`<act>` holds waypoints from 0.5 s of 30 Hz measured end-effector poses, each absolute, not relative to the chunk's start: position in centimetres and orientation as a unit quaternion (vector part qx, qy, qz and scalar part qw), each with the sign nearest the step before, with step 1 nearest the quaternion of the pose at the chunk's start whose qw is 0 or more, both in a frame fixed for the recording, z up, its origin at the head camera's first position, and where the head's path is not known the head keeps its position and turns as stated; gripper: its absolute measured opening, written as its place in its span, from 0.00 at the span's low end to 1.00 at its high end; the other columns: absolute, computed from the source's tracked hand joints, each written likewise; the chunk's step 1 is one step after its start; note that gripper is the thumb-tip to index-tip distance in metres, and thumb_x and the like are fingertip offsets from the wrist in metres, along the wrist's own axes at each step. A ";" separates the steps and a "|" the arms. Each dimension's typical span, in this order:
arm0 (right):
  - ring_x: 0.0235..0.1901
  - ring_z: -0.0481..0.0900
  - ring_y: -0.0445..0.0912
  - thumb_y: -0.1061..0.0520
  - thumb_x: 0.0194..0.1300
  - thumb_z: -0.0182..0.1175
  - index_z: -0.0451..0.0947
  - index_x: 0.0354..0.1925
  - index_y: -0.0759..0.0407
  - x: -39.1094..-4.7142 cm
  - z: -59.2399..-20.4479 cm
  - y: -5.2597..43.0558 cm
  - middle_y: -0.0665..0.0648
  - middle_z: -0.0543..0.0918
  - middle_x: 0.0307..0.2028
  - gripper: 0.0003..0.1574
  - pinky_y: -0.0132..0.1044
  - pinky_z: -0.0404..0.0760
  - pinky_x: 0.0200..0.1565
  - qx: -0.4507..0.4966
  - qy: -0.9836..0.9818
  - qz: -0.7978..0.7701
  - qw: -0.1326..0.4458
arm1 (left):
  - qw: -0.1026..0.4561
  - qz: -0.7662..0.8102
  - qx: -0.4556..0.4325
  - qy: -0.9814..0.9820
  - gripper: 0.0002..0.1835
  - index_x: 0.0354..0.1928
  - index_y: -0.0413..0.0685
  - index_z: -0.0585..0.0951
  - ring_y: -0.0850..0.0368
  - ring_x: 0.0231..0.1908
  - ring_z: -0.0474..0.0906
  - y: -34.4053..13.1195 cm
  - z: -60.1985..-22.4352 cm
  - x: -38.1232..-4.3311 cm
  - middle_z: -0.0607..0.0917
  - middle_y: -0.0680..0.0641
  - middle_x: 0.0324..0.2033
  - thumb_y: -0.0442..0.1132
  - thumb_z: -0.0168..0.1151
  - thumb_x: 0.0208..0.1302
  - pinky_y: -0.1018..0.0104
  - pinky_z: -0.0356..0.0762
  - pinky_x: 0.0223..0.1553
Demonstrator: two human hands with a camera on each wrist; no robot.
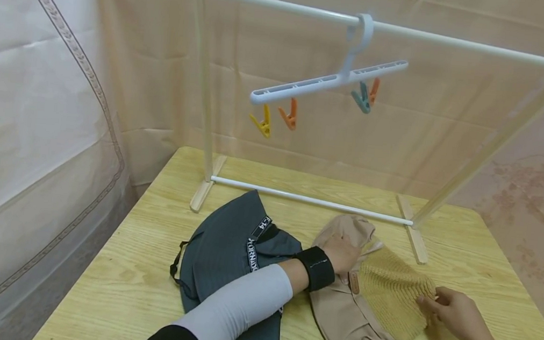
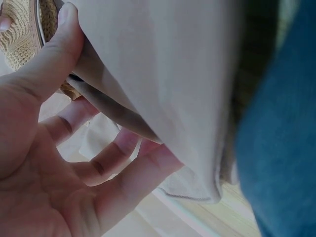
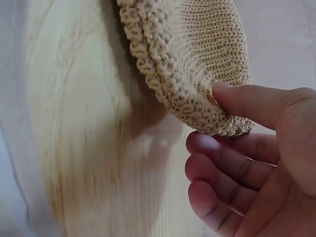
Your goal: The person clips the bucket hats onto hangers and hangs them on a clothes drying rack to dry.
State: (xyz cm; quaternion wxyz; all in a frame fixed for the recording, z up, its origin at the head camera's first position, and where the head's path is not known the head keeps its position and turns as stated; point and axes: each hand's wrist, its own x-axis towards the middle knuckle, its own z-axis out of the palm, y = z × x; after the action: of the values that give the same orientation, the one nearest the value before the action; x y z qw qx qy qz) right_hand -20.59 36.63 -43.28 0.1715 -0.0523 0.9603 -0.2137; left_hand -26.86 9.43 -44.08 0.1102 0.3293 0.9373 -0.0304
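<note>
A mustard knit hat (image 1: pixel 390 288) lies partly over a beige fabric hat (image 1: pixel 337 311) on the table. My right hand (image 1: pixel 458 313) pinches the knit hat's ribbed edge (image 3: pixel 197 106) between thumb and fingers, a little above the wood. On the beige hat's far side is my left hand (image 1: pixel 342 253); in the left wrist view its thumb and fingers hold a fold of the beige cloth (image 2: pixel 163 74), the fingers under the edge. Beneath my left forearm lies a dark grey hat (image 1: pixel 221 246) with lettered straps. A small brown tag (image 1: pixel 354 283) shows beside the knit.
A rack with a white top bar (image 1: pixel 286 6) stands at the back of the wooden table (image 1: pixel 131 282). From it hangs a pale blue hanger (image 1: pixel 328 81) with yellow, orange and teal clips (image 1: pixel 264 122). Curtains (image 1: pixel 38 117) surround the table's left and back.
</note>
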 end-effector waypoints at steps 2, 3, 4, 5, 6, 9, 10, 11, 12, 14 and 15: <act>0.29 0.80 0.49 0.41 0.66 0.53 0.65 0.52 0.82 -20.7 -43.2 36.6 0.72 0.82 0.36 0.42 0.44 0.81 0.31 -0.048 0.958 -0.222 0.172 | 0.107 -0.033 0.333 0.936 0.27 0.50 0.58 0.75 0.62 0.39 0.67 9.4 -44.0 -26.9 0.75 0.51 0.39 0.60 0.67 0.49 0.69 0.65 0.45; 0.28 0.80 0.49 0.41 0.66 0.53 0.65 0.51 0.82 -20.7 -43.2 36.6 0.72 0.82 0.36 0.41 0.44 0.81 0.30 -0.048 0.958 -0.225 0.171 | 0.107 -0.034 0.336 0.935 0.28 0.50 0.58 0.75 0.62 0.39 0.66 9.3 -43.9 -26.8 0.75 0.51 0.39 0.61 0.66 0.49 0.69 0.65 0.45; 0.28 0.80 0.48 0.42 0.66 0.53 0.66 0.50 0.81 -20.7 -43.2 36.6 0.70 0.82 0.35 0.40 0.43 0.81 0.29 -0.048 0.958 -0.226 0.168 | 0.105 -0.037 0.339 0.934 0.28 0.50 0.58 0.75 0.62 0.39 0.66 9.3 -43.9 -26.8 0.75 0.52 0.39 0.61 0.66 0.49 0.70 0.65 0.45; 0.27 0.79 0.48 0.42 0.66 0.53 0.69 0.47 0.78 -20.7 -43.2 36.5 0.68 0.82 0.33 0.37 0.42 0.80 0.28 -0.046 0.958 -0.228 0.165 | 0.104 -0.037 0.341 0.934 0.28 0.50 0.58 0.75 0.62 0.39 0.66 9.3 -43.9 -26.9 0.75 0.51 0.39 0.61 0.66 0.49 0.70 0.65 0.44; 0.26 0.78 0.47 0.42 0.66 0.53 0.70 0.42 0.76 -20.7 -43.2 36.5 0.64 0.82 0.30 0.34 0.40 0.78 0.27 -0.044 0.959 -0.230 0.161 | 0.105 -0.038 0.340 0.934 0.28 0.50 0.58 0.75 0.62 0.39 0.66 9.3 -43.9 -26.9 0.75 0.51 0.39 0.61 0.66 0.49 0.70 0.65 0.44; 0.22 0.75 0.46 0.41 0.66 0.53 0.71 0.36 0.70 -20.7 -43.0 36.2 0.58 0.78 0.22 0.30 0.37 0.71 0.24 -0.048 0.961 -0.231 0.147 | 0.114 -0.025 0.338 0.934 0.28 0.51 0.57 0.75 0.61 0.39 0.66 9.3 -43.9 -27.0 0.74 0.51 0.40 0.59 0.66 0.50 0.70 0.65 0.45; 0.21 0.73 0.45 0.41 0.66 0.53 0.70 0.33 0.68 -20.7 -42.9 36.1 0.55 0.76 0.20 0.28 0.37 0.68 0.23 -0.048 0.961 -0.231 0.143 | 0.118 -0.019 0.336 0.934 0.28 0.51 0.57 0.75 0.61 0.40 0.66 9.3 -43.9 -27.0 0.73 0.50 0.41 0.59 0.66 0.50 0.70 0.65 0.46; 0.21 0.71 0.45 0.41 0.66 0.54 0.70 0.33 0.66 -20.7 -42.8 36.0 0.54 0.74 0.19 0.27 0.37 0.66 0.23 -0.046 0.961 -0.233 0.139 | 0.123 -0.017 0.333 0.935 0.28 0.52 0.57 0.74 0.60 0.41 0.66 9.3 -43.8 -27.0 0.73 0.50 0.42 0.58 0.66 0.50 0.69 0.65 0.48; 0.20 0.72 0.45 0.42 0.66 0.54 0.71 0.35 0.68 -20.7 -42.7 35.9 0.54 0.75 0.20 0.28 0.37 0.67 0.23 -0.049 0.963 -0.232 0.132 | 0.127 -0.014 0.328 0.936 0.28 0.53 0.57 0.74 0.60 0.43 0.67 9.3 -43.8 -27.0 0.73 0.49 0.45 0.58 0.66 0.51 0.69 0.65 0.50; 0.19 0.71 0.44 0.43 0.66 0.54 0.71 0.34 0.68 -20.7 -42.4 35.5 0.54 0.75 0.18 0.27 0.36 0.67 0.22 -0.052 0.962 -0.237 0.122 | 0.132 -0.013 0.320 0.938 0.25 0.57 0.56 0.72 0.59 0.46 0.69 9.3 -43.9 -26.9 0.75 0.49 0.50 0.54 0.60 0.59 0.68 0.64 0.54; 0.18 0.70 0.44 0.43 0.65 0.54 0.72 0.34 0.68 -20.8 -42.2 35.2 0.55 0.75 0.18 0.26 0.36 0.67 0.22 -0.054 0.962 -0.241 0.117 | 0.138 -0.009 0.310 0.941 0.24 0.60 0.57 0.70 0.58 0.49 0.70 9.3 -43.9 -26.8 0.74 0.49 0.54 0.53 0.56 0.63 0.68 0.65 0.56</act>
State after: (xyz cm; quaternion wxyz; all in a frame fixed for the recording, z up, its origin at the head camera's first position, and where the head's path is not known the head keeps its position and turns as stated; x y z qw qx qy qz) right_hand -20.78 35.23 -42.25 0.1165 -0.0536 0.9620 -0.2410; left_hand -26.83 9.32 -43.88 0.1380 0.3097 0.9407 -0.0089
